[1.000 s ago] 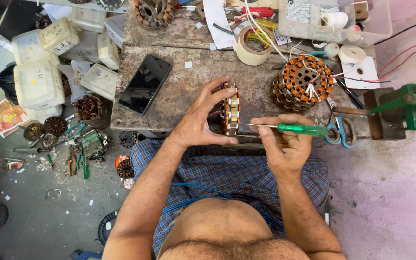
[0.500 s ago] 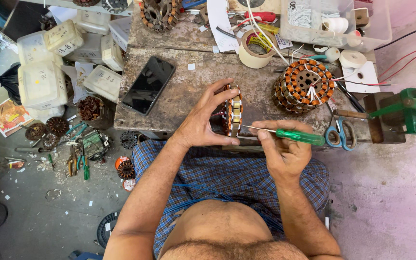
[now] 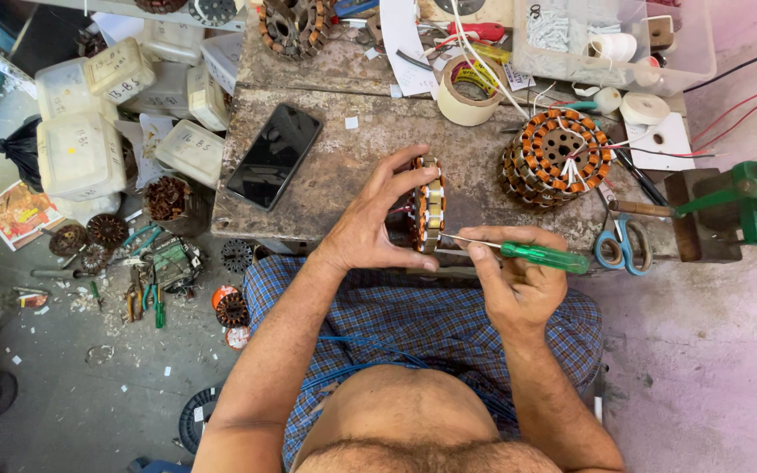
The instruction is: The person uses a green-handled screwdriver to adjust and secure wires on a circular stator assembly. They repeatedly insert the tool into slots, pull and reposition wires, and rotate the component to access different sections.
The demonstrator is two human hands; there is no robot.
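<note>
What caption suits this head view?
Left hand grips a copper-wound stator ring; right hand probes it with a green-handled screwdriver.

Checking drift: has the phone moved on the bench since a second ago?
No. The black phone keeps its place beside the bench's left edge; only the camera shifted.

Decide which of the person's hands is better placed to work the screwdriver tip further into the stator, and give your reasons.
The right hand, probably. It grips the green-handled screwdriver, whose tip already meets the stator. The left hand is wrapped around the stator, holding it on edge over the workbench.
</note>
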